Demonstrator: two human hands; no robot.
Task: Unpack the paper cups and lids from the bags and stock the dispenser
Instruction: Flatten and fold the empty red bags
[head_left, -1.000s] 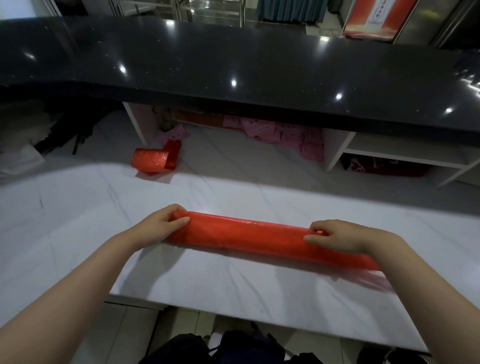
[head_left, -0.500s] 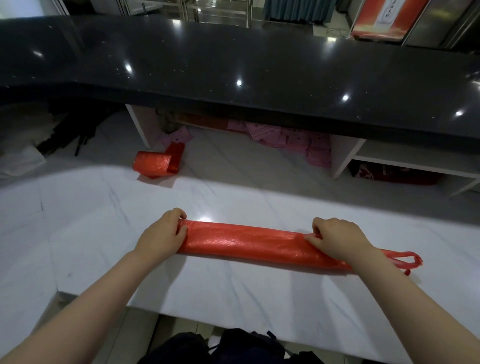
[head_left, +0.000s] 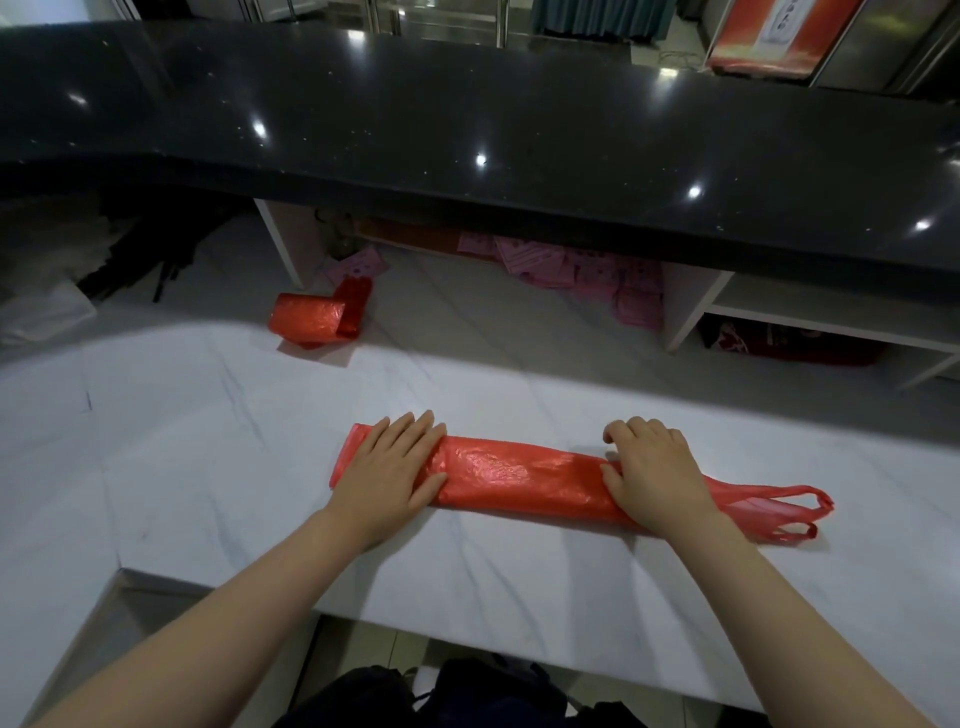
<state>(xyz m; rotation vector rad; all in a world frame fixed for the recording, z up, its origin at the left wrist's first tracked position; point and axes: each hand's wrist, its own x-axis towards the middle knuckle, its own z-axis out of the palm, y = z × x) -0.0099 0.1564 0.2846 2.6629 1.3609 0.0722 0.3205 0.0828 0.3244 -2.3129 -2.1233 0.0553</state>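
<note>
Red bag (head_left: 519, 475): folded into a long strip, lying flat on the white counter (head_left: 208, 467), handles trailing right. Left hand (head_left: 389, 470): flat, fingers straight, pressing the strip's left end. Right hand (head_left: 652, 475): fingers bent, pressing near the handles.

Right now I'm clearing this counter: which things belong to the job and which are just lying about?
Job: long flattened red plastic bag, left hand flat on it, right hand on it.
Lying about: folded red plastic bag, scattered pink paper slips, black stone countertop.
</note>
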